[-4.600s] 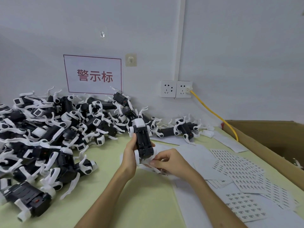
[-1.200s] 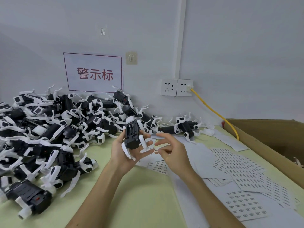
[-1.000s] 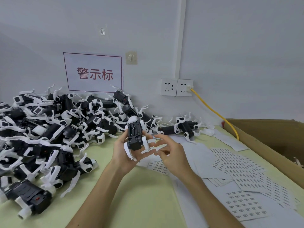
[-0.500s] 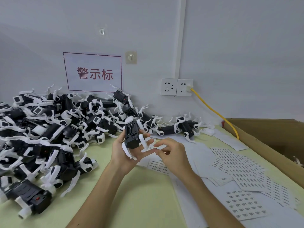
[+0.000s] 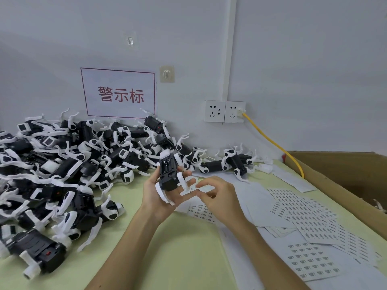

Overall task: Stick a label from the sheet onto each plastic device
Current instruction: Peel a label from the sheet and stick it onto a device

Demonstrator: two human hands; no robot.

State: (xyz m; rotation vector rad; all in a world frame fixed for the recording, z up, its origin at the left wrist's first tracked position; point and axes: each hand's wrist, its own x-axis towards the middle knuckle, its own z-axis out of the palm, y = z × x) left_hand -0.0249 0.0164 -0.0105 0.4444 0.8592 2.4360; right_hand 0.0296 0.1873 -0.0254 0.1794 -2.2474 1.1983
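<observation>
Pale green table (image 5: 188, 258) set against grey wall (image 5: 303, 59), with red-lettered sign (image 5: 119, 93), double socket (image 5: 225, 111) and yellow cable (image 5: 272, 141) plugged into right-hand outlet. Across left half of table, large pile (image 5: 62, 164) of black-and-white devices, heaped up to wall; two more (image 5: 234, 162) lying just right of pile, near wall. On right half, overlapping sheets (image 5: 303, 212) of small printed labels, with one sheet (image 5: 201, 211) directly below hands. At far right, open cardboard box (image 5: 335, 170). Above table centre, one device (image 5: 168, 172) held roughly upright, clear of surface, in left hand (image 5: 163, 195): cradled in palm, thumb against left flank, fingers spread behind and to right. Right hand (image 5: 217, 195) just beside it, fingers curled, thumb and forefinger tips drawn close together at foot of device's white leg. Label between those tips: too small to tell, so grip there cannot be confirmed.
</observation>
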